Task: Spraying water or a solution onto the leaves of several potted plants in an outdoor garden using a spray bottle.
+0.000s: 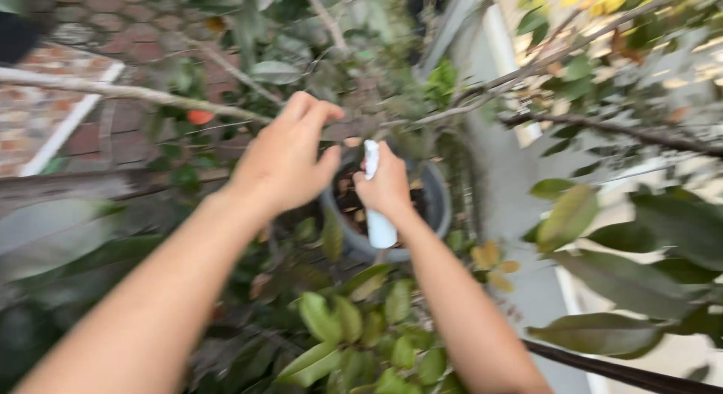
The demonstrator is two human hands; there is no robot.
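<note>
Head view: white spray bottle (379, 206) gripped by right hand (385, 189) at frame centre, above grey pot (437, 206). Left hand (282, 164) fingers loosely curled, empty, beside leaves (392, 127). Spraying progress not discernible; blurred.

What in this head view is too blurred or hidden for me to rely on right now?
- White bottle: middle hidden by the right hand; its nozzle is blurred.
- Left hand: fingers smeared by motion; contact with the leaves cannot be told.
- Grey pot: contents blocked by both hands.
- Orange thing: too small and blurred.
</note>
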